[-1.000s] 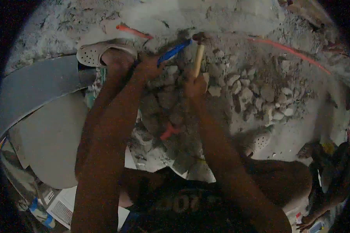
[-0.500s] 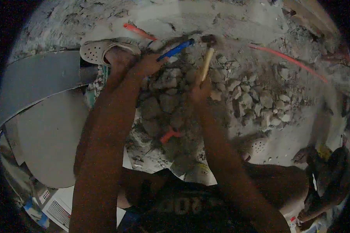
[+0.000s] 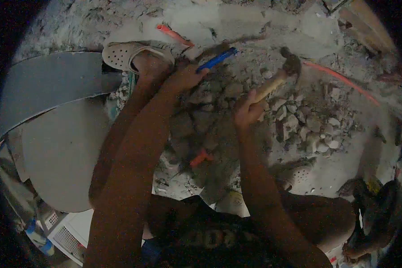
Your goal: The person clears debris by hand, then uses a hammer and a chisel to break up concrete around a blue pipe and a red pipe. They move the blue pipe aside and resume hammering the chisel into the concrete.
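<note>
My left hand (image 3: 186, 79) is closed around the near end of a blue chisel (image 3: 218, 60), which slants up and right just above the rubble. In my right hand (image 3: 249, 110) is the wooden handle of a hammer (image 3: 272, 88). Its dark head points up and right, apart from the chisel. Broken stones and dusty debris (image 3: 230, 91) lie under and between my hands. A short red pipe piece (image 3: 202, 157) rests on the rubble nearer my body.
A red pipe (image 3: 176, 35) sticks out beyond my left hand, and a longer red tube (image 3: 341, 81) runs at the right. Chunks of rubble (image 3: 295, 120) are heaped right of my right hand. Grey boards (image 3: 62, 156) lie at the left, beside my clog (image 3: 116, 57).
The hammer has swung up and to the right, away from the chisel. My left hand and the chisel sit slightly further right in view, as the whole view has shifted a little.
</note>
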Demonstrator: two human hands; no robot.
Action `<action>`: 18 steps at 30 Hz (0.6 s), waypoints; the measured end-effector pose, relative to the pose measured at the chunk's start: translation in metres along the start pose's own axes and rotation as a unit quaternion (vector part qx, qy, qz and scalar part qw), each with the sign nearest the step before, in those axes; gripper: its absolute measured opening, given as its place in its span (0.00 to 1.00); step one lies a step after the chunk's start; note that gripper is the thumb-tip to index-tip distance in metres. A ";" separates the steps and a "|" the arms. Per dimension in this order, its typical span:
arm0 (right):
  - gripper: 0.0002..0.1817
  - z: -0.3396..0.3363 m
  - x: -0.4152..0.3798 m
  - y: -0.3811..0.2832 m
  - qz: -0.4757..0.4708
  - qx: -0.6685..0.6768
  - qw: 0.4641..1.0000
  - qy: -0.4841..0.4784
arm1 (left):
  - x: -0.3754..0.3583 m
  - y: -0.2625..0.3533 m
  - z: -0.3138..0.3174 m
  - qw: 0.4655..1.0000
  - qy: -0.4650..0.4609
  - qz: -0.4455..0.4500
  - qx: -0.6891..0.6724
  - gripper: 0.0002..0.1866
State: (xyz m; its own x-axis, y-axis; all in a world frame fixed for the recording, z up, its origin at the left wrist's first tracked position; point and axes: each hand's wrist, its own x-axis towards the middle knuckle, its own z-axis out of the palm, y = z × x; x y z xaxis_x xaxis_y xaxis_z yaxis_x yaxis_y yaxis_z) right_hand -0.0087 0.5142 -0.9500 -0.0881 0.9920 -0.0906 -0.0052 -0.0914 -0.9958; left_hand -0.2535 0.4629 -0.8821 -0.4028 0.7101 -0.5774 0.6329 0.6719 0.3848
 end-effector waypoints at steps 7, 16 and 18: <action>0.29 0.013 0.024 0.015 0.051 -0.384 0.912 -0.130 | -0.012 0.029 -0.010 0.990 0.076 -0.013 0.120 0.34; 0.23 -0.051 0.046 -0.037 0.301 -0.035 0.925 -0.228 | 0.009 -0.009 0.029 0.992 0.117 -0.025 0.045 0.30; 0.22 -0.042 0.042 -0.030 0.268 -0.065 0.947 -0.165 | 0.018 -0.016 0.016 0.993 0.117 0.003 -0.033 0.29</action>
State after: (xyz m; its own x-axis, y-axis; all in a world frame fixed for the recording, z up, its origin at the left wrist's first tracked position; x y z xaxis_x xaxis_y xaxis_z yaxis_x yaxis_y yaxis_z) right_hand 0.0299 0.5623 -0.9241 -0.3500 0.7235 -0.5950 0.2492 -0.5404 -0.8036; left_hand -0.2600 0.4618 -0.9104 -0.5471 0.7384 -0.3941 0.5943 0.6743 0.4384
